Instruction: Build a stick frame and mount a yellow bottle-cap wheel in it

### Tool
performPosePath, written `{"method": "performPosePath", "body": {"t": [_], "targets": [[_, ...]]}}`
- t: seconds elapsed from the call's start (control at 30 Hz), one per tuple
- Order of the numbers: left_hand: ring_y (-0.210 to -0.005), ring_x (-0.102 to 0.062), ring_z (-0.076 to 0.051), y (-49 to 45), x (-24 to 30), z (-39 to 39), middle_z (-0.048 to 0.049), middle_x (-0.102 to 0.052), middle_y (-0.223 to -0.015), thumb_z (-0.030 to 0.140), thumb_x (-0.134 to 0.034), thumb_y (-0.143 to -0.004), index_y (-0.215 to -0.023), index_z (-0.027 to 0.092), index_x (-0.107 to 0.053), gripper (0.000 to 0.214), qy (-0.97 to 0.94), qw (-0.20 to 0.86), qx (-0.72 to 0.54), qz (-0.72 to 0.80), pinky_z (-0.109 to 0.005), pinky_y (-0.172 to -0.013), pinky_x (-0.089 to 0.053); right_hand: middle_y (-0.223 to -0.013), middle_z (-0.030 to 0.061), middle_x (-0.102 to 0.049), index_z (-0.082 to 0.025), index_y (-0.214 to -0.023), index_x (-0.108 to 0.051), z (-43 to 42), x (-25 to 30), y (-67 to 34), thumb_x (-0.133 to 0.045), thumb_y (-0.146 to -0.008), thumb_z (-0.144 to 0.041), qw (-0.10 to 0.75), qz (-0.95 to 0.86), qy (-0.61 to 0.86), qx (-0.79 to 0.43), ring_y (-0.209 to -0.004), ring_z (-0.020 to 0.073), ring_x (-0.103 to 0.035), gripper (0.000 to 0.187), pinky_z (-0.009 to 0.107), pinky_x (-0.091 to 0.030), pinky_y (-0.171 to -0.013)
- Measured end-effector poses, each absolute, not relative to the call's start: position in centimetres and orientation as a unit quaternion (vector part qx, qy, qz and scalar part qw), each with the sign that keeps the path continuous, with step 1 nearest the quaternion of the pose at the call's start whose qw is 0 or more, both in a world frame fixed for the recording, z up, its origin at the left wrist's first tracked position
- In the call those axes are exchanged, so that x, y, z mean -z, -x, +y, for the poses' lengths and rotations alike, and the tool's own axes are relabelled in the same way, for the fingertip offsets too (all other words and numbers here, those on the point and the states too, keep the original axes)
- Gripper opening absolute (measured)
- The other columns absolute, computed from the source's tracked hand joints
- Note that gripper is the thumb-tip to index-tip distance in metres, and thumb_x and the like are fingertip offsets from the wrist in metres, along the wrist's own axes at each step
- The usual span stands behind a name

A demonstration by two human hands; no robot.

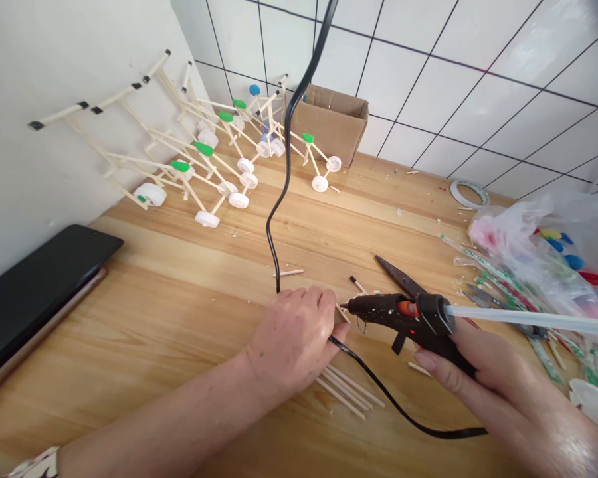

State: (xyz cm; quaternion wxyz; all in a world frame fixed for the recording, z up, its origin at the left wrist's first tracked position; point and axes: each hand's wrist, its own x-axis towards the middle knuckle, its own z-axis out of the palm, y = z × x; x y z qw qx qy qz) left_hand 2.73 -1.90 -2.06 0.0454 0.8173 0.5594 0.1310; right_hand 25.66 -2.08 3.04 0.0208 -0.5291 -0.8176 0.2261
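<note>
My right hand [508,385] is wrapped round the handle of a black hot glue gun [393,309], its red light lit and a translucent glue stick [523,318] jutting from the back. The nozzle points left and is at or very near a short wooden stick [343,313] pinched in my left hand [296,335]. The fingertips on the far side of that hand are hidden. A black cable [369,372] runs behind my left hand and up across the view. Several loose wooden sticks [351,392] lie on the table just below the hand.
Several small wheeled stick frames [206,149] stand at the back left by a cardboard box [336,123]. Dark scissors [398,273] lie behind the glue gun. Plastic bags [538,226] and a tape roll [470,194] are at the right. A black phone [44,285] is at the left.
</note>
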Motion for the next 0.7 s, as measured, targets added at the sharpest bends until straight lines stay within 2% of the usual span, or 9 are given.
{"method": "performPosePath", "body": {"t": [0.17,0.27,0.4,0.53,0.7], "targets": [[-0.061,-0.065,-0.024,-2.7,1.9,-1.8,-0.0042,-0.067,-0.066,0.028,-0.065,-0.074,-0.075,0.016,-0.061,0.013,-0.815,0.042,-0.135,0.562,-0.033,-0.056,-0.051,-0.066,0.0004,-0.059,-0.024,-0.081,-0.057,-2.0,-3.1,-25.4,-0.047,-0.09,-0.047,0.022,-0.819,0.526,-0.227,-0.056,0.0179,-0.053,0.026,0.029,-0.049,-0.054],[-0.06,-0.065,-0.024,-2.7,1.9,-1.8,-0.0044,-0.067,-0.066,0.028,-0.064,-0.075,-0.075,0.016,-0.061,0.013,-0.816,0.042,-0.136,0.56,-0.033,-0.056,-0.051,-0.068,0.0005,-0.06,-0.025,-0.084,-0.059,-1.8,-3.1,-25.7,-0.05,-0.088,-0.046,0.031,-0.815,0.533,-0.224,-0.061,0.0196,-0.057,0.023,0.03,-0.052,-0.057],[-0.06,-0.065,-0.024,-2.7,2.0,-1.8,-0.0045,-0.066,-0.065,0.027,-0.063,-0.076,-0.075,0.016,-0.061,0.012,-0.815,0.042,-0.135,0.561,-0.033,-0.056,-0.051,-0.083,0.0011,-0.065,-0.027,-0.099,-0.059,-1.7,-3.3,-26.3,-0.052,-0.087,-0.045,0.041,-0.804,0.544,-0.237,-0.079,0.0233,-0.062,0.022,0.029,-0.054,-0.062],[-0.06,-0.064,-0.024,-2.7,2.0,-1.8,-0.0043,-0.066,-0.066,0.027,-0.063,-0.075,-0.075,0.016,-0.061,0.012,-0.817,0.039,-0.137,0.559,-0.033,-0.056,-0.051,-0.093,-0.0003,-0.066,-0.03,-0.113,-0.054,-2.1,-3.8,-26.4,-0.05,-0.088,-0.045,0.036,-0.801,0.546,-0.244,-0.085,0.0214,-0.063,0.03,0.027,-0.055,-0.068],[-0.06,-0.065,-0.023,-2.8,2.0,-1.8,-0.0042,-0.066,-0.065,0.028,-0.063,-0.075,-0.074,0.016,-0.06,0.012,-0.818,0.035,-0.126,0.56,-0.033,-0.056,-0.051,-0.085,-0.0003,-0.064,-0.027,-0.101,-0.057,-2.2,-3.7,-26.4,-0.049,-0.089,-0.047,0.011,-0.808,0.547,-0.217,-0.074,0.0191,-0.062,0.024,0.024,-0.053,-0.06]]}}
